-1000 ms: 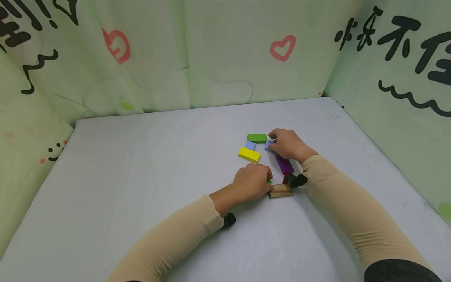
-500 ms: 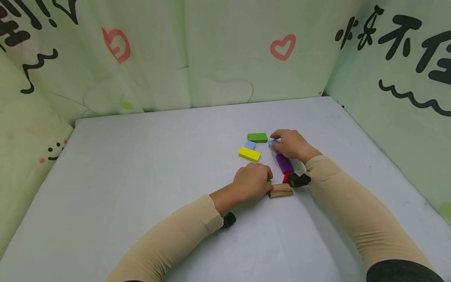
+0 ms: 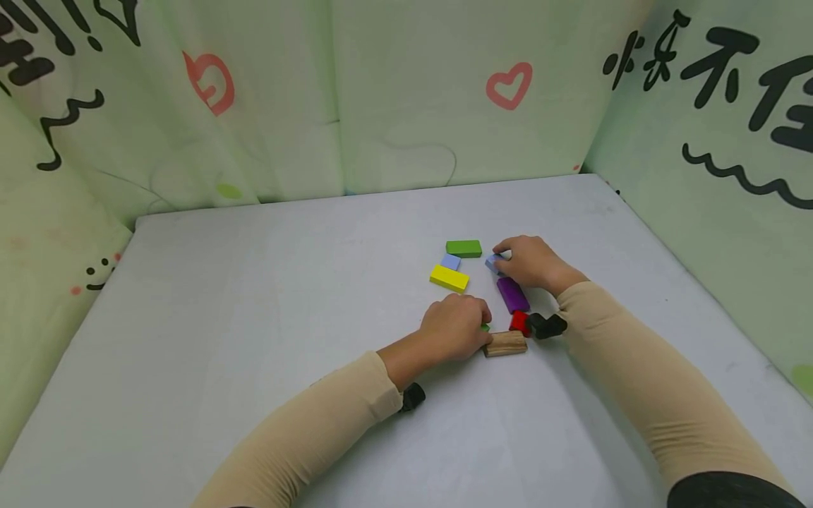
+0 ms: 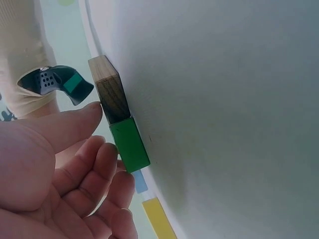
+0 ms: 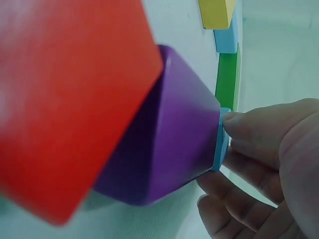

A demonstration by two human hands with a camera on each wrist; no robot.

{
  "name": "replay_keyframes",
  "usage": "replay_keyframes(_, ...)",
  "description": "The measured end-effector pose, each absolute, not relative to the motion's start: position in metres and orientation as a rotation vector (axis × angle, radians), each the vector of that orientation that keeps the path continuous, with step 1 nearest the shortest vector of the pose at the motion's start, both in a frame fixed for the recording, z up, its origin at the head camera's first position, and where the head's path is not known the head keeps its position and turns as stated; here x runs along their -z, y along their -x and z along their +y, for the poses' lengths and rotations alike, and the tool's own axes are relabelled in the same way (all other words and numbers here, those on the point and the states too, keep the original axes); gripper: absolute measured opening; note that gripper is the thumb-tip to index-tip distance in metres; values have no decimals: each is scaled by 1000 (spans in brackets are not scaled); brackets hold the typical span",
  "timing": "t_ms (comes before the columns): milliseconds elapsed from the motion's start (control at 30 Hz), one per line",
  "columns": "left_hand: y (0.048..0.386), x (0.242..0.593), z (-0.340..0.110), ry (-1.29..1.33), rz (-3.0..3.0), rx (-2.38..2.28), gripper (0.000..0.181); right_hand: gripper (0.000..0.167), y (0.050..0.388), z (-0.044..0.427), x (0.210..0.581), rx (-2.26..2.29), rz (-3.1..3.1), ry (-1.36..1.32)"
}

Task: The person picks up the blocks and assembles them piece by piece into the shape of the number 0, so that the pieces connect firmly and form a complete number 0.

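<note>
In the head view, toy blocks form a loose ring on the white table. My right hand (image 3: 533, 262) pinches a small light-blue block (image 5: 222, 139) between thumb and fingers. That block stands against the far end of a purple block (image 3: 513, 295). A red block (image 3: 519, 322) lies at the purple block's near end. My left hand (image 3: 454, 327) rests low at the ring's near left, its thumb by a wooden block (image 3: 506, 343). Its loosely bent fingers lie beside a dark green block (image 4: 130, 144), which abuts the wooden block and is mostly hidden in the head view.
A light green block (image 3: 464, 248) lies at the ring's far side. Below it are another blue block (image 3: 450, 262) and a yellow block (image 3: 449, 279). The white table (image 3: 273, 303) stretches to the left, with printed curtains (image 3: 406, 92) hanging behind it.
My right hand has shifted slightly right and nearer with the blue block, away from the light green block and towards the purple one. The left hand stays put.
</note>
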State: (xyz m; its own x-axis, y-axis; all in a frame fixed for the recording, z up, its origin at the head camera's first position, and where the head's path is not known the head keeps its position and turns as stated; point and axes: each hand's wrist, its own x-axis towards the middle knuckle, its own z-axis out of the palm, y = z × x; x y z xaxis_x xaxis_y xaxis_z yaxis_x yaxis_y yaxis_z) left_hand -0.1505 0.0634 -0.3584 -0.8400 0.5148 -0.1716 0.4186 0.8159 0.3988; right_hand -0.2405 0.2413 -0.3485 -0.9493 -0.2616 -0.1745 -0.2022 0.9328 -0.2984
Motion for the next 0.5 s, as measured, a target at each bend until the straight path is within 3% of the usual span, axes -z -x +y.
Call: replay_keyframes(500, 150, 358, 63, -722, 2726, -525, 27, 41, 240, 244, 351, 443, 2867, 321)
